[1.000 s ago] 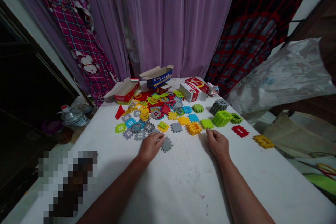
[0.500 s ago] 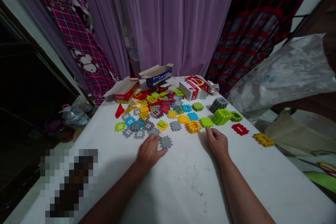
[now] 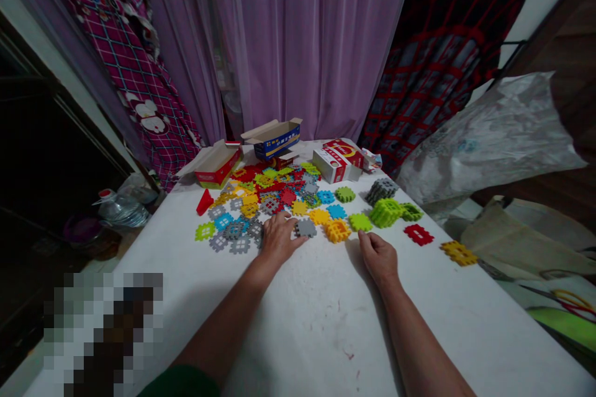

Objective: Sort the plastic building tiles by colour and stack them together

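Observation:
My left hand [image 3: 278,240] reaches over the table, thumb and fingers closed about the left edge of a grey square toothed tile [image 3: 306,227]. This tile appears to lie on another grey one, making a low stack. Curled on the tabletop, my right hand [image 3: 379,255] shows nothing in its fingers. Just beyond its fingertips lies a light green tile [image 3: 360,221]. A yellow-orange stack [image 3: 337,231] stands between the two hands. Grey window-patterned tiles [image 3: 239,244] lie left of my left hand, which partly covers some of the pile.
A mixed pile of coloured tiles [image 3: 287,196] spreads across the table. Behind it stand a blue box [image 3: 278,141], a red box [image 3: 218,164] and a red-white box [image 3: 338,161]. Green [image 3: 385,213] and grey [image 3: 382,190] stacks stand right. Red [image 3: 418,234] and yellow [image 3: 459,253] pieces lie near the right edge.
My left hand has moved forward with the grey tile and brought it onto the other grey tile. My right hand stays curled in about the same place. The view has shifted slightly.

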`<action>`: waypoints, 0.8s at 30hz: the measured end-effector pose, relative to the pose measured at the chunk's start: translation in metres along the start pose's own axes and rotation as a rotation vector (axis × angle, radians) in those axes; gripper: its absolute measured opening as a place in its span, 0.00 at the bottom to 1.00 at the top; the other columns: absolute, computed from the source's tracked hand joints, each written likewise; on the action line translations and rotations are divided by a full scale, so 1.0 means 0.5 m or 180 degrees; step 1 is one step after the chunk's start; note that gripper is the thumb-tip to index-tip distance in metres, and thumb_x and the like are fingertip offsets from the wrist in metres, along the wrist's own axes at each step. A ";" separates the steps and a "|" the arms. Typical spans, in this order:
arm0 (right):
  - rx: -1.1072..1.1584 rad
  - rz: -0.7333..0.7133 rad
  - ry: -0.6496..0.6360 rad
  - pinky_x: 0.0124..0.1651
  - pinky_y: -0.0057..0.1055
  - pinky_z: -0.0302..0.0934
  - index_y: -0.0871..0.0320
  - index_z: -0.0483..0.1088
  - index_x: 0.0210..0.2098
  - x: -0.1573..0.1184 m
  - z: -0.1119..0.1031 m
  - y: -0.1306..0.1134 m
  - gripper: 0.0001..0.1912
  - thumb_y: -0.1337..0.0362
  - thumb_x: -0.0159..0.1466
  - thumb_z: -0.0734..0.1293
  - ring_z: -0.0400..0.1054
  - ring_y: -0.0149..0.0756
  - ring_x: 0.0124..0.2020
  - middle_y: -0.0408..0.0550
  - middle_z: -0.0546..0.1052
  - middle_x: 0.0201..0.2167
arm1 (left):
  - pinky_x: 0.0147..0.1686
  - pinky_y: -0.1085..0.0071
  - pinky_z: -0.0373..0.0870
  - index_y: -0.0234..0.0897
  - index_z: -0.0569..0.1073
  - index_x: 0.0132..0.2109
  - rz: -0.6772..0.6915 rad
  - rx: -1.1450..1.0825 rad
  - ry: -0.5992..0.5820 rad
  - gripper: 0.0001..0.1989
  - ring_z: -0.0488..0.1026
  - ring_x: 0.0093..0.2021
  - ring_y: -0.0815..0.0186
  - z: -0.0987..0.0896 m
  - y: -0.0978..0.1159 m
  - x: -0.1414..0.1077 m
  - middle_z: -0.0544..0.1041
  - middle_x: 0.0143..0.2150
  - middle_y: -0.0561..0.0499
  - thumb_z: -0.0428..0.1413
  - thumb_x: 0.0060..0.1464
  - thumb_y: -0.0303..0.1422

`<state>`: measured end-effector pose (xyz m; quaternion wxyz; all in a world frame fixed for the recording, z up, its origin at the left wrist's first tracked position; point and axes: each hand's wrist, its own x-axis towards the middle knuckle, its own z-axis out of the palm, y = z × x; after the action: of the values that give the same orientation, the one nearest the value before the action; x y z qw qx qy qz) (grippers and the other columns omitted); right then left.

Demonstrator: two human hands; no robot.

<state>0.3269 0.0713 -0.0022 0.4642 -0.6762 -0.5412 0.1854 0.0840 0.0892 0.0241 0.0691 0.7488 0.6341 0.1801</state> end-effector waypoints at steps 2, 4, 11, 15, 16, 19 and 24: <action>0.0018 0.0000 -0.0015 0.25 0.28 0.49 0.54 0.55 0.15 0.001 0.001 0.001 0.27 0.40 0.57 0.58 0.52 0.28 0.20 0.38 0.55 0.14 | 0.57 0.57 0.59 0.43 0.74 0.51 0.0033 -0.0014 -0.0053 0.21 0.66 0.58 0.55 0.005 -0.004 0.005 0.70 0.56 0.45 0.64 0.51 0.42; 0.0021 0.0004 -0.0020 0.25 0.28 0.49 0.54 0.55 0.15 0.002 0.002 0.002 0.27 0.40 0.57 0.58 0.52 0.28 0.20 0.38 0.55 0.14 | 0.57 0.57 0.58 0.44 0.74 0.51 0.0050 -0.0045 -0.0108 0.20 0.66 0.57 0.56 0.006 -0.005 0.007 0.70 0.56 0.46 0.64 0.51 0.41; -0.0007 0.0004 -0.0017 0.25 0.28 0.48 0.54 0.54 0.16 0.002 0.002 0.006 0.27 0.40 0.58 0.58 0.51 0.28 0.19 0.37 0.54 0.14 | 0.57 0.57 0.57 0.44 0.75 0.50 0.0049 -0.0090 -0.0111 0.19 0.66 0.57 0.56 0.012 -0.006 0.011 0.70 0.55 0.46 0.64 0.52 0.42; 0.0012 -0.0023 0.0013 0.25 0.28 0.48 0.54 0.55 0.16 0.001 0.003 0.007 0.27 0.40 0.58 0.58 0.51 0.28 0.19 0.37 0.55 0.14 | 0.57 0.57 0.57 0.43 0.75 0.50 0.0057 -0.0068 -0.0066 0.20 0.67 0.56 0.55 0.021 -0.011 0.010 0.71 0.55 0.46 0.64 0.51 0.43; 0.0014 -0.0029 0.0010 0.25 0.28 0.49 0.54 0.55 0.16 0.001 0.003 0.007 0.28 0.39 0.58 0.58 0.51 0.28 0.19 0.37 0.55 0.14 | 0.57 0.57 0.57 0.43 0.75 0.50 0.0061 -0.0077 -0.0057 0.20 0.67 0.56 0.55 0.022 -0.012 0.010 0.71 0.55 0.46 0.64 0.51 0.43; 0.0028 -0.0012 -0.0033 0.25 0.28 0.50 0.54 0.56 0.15 0.001 0.002 0.006 0.28 0.39 0.58 0.58 0.52 0.28 0.19 0.38 0.56 0.14 | 0.57 0.57 0.57 0.42 0.75 0.50 0.0081 -0.0085 -0.0037 0.20 0.67 0.57 0.55 0.024 -0.012 0.010 0.71 0.55 0.46 0.64 0.51 0.44; 0.0043 0.0015 -0.0069 0.25 0.28 0.50 0.54 0.56 0.16 0.001 0.000 0.002 0.27 0.39 0.58 0.58 0.52 0.29 0.20 0.38 0.56 0.14 | 0.57 0.56 0.58 0.42 0.73 0.54 0.0069 -0.0085 -0.0041 0.25 0.66 0.59 0.55 0.017 -0.012 0.007 0.70 0.57 0.45 0.64 0.51 0.44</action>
<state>0.3276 0.0717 -0.0028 0.4624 -0.6723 -0.5433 0.1975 0.0820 0.0948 0.0148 0.0812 0.7558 0.6230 0.1845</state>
